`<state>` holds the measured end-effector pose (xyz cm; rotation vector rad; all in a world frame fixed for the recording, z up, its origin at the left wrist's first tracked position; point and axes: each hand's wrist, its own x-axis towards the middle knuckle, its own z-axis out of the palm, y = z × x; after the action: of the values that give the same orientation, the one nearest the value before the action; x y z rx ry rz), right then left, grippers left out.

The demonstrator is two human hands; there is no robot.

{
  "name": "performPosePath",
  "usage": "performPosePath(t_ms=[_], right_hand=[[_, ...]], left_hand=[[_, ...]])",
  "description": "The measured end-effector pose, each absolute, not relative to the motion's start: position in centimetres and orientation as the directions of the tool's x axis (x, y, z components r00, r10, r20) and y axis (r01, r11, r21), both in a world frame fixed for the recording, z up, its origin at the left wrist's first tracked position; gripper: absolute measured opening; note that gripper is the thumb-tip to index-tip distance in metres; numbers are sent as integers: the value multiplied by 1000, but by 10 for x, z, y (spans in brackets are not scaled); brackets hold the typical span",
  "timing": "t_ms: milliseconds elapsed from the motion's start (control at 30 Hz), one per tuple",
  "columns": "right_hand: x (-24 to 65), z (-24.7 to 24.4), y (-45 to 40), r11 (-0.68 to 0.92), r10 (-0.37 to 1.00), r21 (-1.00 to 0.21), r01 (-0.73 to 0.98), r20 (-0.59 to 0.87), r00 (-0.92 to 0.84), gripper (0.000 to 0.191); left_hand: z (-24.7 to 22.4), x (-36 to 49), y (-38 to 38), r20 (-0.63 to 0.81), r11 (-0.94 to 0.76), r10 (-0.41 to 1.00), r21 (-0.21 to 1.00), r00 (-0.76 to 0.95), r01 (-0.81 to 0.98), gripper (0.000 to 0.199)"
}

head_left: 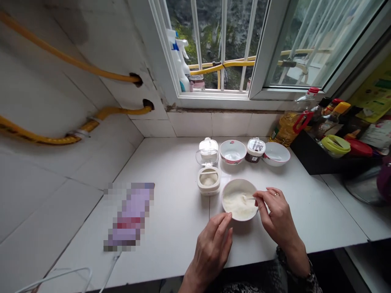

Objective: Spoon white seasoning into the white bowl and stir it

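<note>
And here's the round white bowl (240, 185), sitting on the worktop (174, 211) just right of the open canister (209, 189) and nearer the front edge! Smooth wall, fine darker rim, and inside, an off-white powder (238, 206), floury-looking and uneven, with a small lump showing by the tip of a thin pale utensil (251, 198). The right hand (276, 213) has that one pinched between thumb and fingers, a ring glinting on it. Over on the other side, the left hand (210, 242) sits in front of the open canister, fingertips at the bowl's near rim, thumb apart from the fingers.

Now the count! Three bowls: this one, plus a floral bowl (232, 152) and a plain white bowl (276, 154), both behind and to the right of the open canister. Three canisters: the open one, its clear lid tipped back; a white-topped canister (208, 145) straight behind it; and a dark canister (255, 155) between the two rear bowls. One oil bottle (284, 127), far to the right and behind the open canister. One pixelated purple object (131, 213), well to its left, with a white cable (110, 270) at its near end.
</note>
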<state>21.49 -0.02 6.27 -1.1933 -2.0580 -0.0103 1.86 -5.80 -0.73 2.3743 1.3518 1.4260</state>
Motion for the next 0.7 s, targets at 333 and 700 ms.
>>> performPosePath(t_ms=[333,700], right_hand=[[212,56,3,486,833,-520,703,518,-193,18],[217,52,2,90,959,-894,439,197,205,22]], left_hand=[[-6,17,-58,685,-631,701,465,200,621,44],[-8,17,-58,694,-629,686,416,218,657,39]])
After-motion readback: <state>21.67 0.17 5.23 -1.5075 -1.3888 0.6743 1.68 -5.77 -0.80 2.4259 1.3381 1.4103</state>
